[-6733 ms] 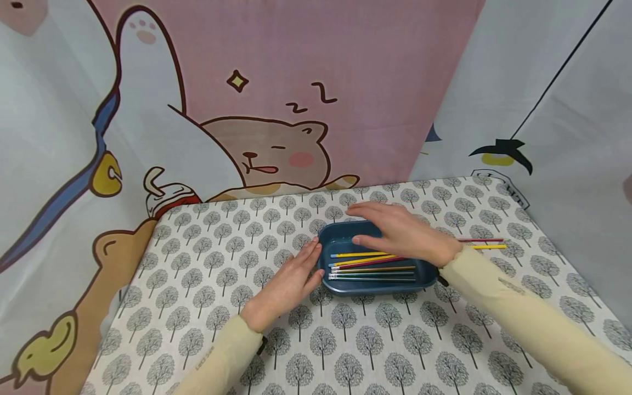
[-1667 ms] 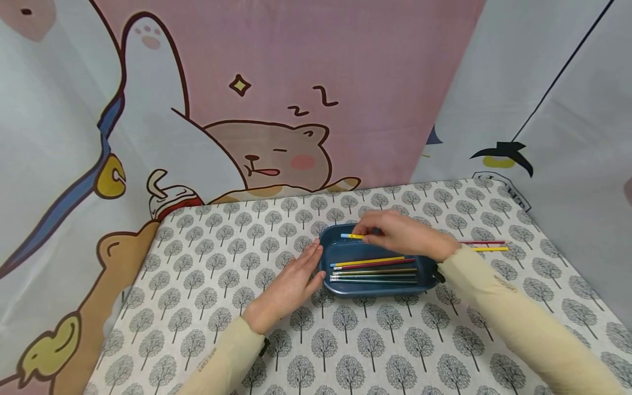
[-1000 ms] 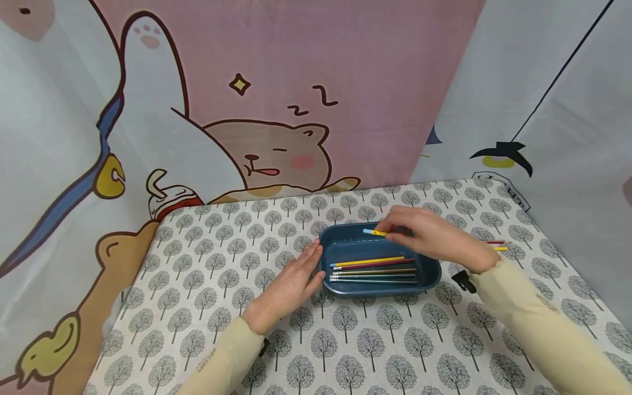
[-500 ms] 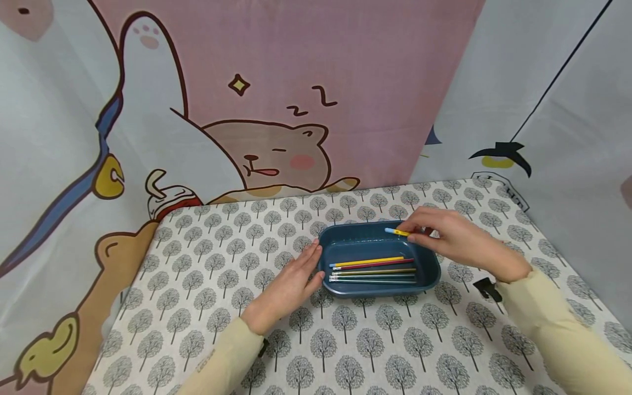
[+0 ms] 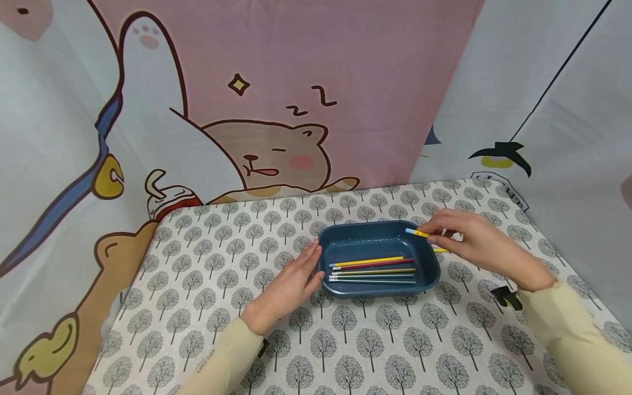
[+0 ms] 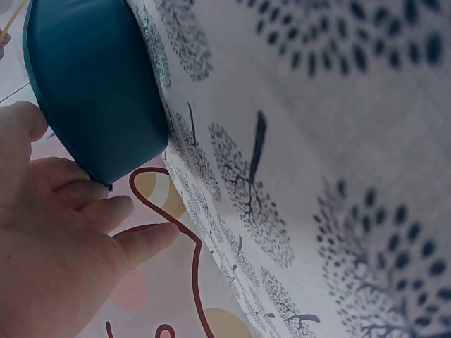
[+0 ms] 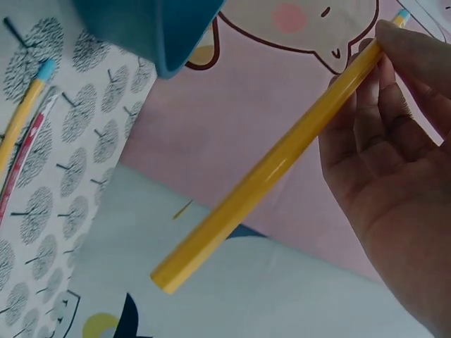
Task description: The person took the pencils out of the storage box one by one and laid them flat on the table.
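My right hand (image 5: 476,238) pinches a yellow pencil (image 5: 417,233) near its light-blue eraser end, just above the right rim of the blue tray (image 5: 380,294). Seen from the right wrist, the pencil (image 7: 261,176) slants away from the thumb and fingertips, its blunt end free. My left hand (image 5: 291,288) lies at the tray's left end, straight fingers touching the rim; the left wrist view has the same hand (image 6: 63,239) under the tray's wall (image 6: 99,91). Inside the tray lie another yellow pencil (image 5: 365,262), a red pencil (image 5: 390,263) and several darker pencils (image 5: 372,276), roughly parallel.
On the tree-print tablecloth (image 5: 276,356), right of the tray, a yellow pencil (image 5: 441,250) shows partly behind my right hand. From the right wrist, a yellow pencil (image 7: 25,109) and a red pencil (image 7: 28,144) lie side by side there. A cartoon curtain (image 5: 385,82) hangs behind.
The right hand, open over the tray at first, has taken one yellow pencil from it and carried it rightward to the tray's right rim. The left hand stays at the left end.
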### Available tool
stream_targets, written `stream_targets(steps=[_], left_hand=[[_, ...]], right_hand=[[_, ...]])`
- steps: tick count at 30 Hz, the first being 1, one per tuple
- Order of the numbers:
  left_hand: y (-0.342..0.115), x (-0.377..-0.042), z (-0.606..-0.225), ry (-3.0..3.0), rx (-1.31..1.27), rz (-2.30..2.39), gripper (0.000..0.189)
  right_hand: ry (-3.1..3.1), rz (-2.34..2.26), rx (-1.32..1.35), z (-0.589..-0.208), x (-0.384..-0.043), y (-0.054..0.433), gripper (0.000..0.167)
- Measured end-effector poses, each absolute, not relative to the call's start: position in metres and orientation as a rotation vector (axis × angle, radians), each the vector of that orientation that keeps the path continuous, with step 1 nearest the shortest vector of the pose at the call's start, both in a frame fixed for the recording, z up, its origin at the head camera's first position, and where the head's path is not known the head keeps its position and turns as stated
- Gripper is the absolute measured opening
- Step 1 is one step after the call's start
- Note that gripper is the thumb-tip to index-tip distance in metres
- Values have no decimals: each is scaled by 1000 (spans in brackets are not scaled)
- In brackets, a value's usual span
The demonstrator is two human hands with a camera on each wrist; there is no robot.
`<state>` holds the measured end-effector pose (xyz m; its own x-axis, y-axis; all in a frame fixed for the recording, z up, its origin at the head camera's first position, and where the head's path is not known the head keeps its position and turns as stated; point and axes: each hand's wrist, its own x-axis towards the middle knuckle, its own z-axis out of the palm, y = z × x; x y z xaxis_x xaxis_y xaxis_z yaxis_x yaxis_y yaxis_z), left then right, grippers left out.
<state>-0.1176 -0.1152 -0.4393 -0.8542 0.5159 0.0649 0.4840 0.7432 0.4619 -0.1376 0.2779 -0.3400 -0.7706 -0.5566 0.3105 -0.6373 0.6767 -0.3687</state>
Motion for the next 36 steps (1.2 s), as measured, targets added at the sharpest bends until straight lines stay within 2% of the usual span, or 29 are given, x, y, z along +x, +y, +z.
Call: stream_targets(steps=[10,36], left_hand=[[-116,-118,-439,2870,827,733,65],[-116,-118,-437,2864,839,734,65]], right_hand=[[-2644,678,970,-355,-137,304,39],[-2753,697,786,-396,-145,350,37]])
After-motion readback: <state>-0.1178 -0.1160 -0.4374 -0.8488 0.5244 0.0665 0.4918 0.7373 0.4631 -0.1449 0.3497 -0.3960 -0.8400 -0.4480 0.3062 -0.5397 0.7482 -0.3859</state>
